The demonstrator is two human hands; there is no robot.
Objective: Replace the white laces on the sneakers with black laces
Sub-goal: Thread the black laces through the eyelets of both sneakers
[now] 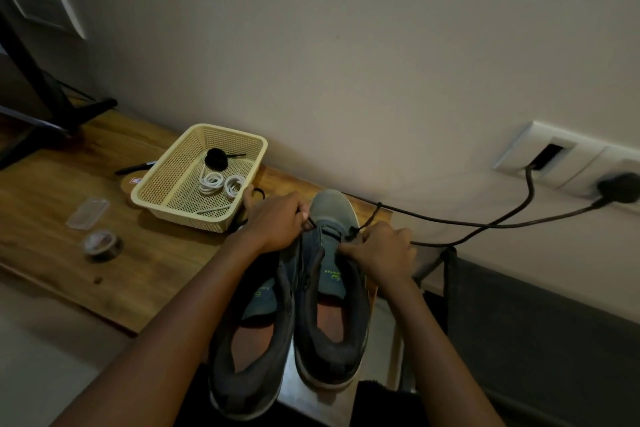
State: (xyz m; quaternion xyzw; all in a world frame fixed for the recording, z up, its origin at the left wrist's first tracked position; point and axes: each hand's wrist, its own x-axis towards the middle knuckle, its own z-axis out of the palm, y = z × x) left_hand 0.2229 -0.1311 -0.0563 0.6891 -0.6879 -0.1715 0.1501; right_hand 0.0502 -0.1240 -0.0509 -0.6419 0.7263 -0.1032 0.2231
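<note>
2 dark grey-blue sneakers (313,329), black lace (367,218) on 1

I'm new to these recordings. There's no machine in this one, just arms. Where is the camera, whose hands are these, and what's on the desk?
There is no robot here. A person works with bare hands, and the single camera sits on their head, looking forward and down, so the arms coming in from below are their own. The left hand and right hand each pinch part of a black lace, working it through the front eyelets of one grey sneaker. The other sneaker lies alongside. On the wooden desk stands a cream basket holding coiled white laces and what looks like a second, coiled black lace. Near it lie a tape roll, a clear plastic case and a pen.
</note>
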